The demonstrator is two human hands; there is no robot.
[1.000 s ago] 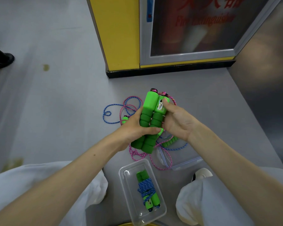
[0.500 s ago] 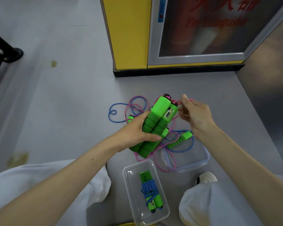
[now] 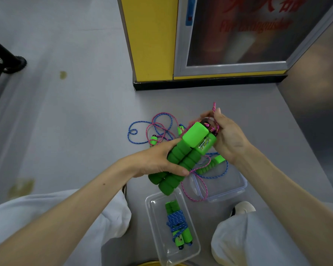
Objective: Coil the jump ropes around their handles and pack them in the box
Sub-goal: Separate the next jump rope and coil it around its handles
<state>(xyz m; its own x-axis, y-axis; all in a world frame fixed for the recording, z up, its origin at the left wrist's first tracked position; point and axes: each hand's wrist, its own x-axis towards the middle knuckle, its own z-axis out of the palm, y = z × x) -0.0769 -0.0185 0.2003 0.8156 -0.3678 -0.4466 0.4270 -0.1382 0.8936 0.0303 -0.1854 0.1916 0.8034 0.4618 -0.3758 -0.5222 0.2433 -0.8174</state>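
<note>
Two green handles are held side by side in the left hand, with the fingers wrapped around their soft middle parts. The handles tilt over the grey floor, fat tops up and to the right. The right hand is at those tops and pinches the pink rope; a bit of it pokes up past the fingertips. More pink rope hangs in a loop under the handles. Between the knees, a clear box holds a wrapped jump rope, blue cord wound around green grips. A second clear tub sits beside the box, with a loose handle at its far edge. A blue rope lies tangled on the floor between the hands and the yellow cabinet.
</note>
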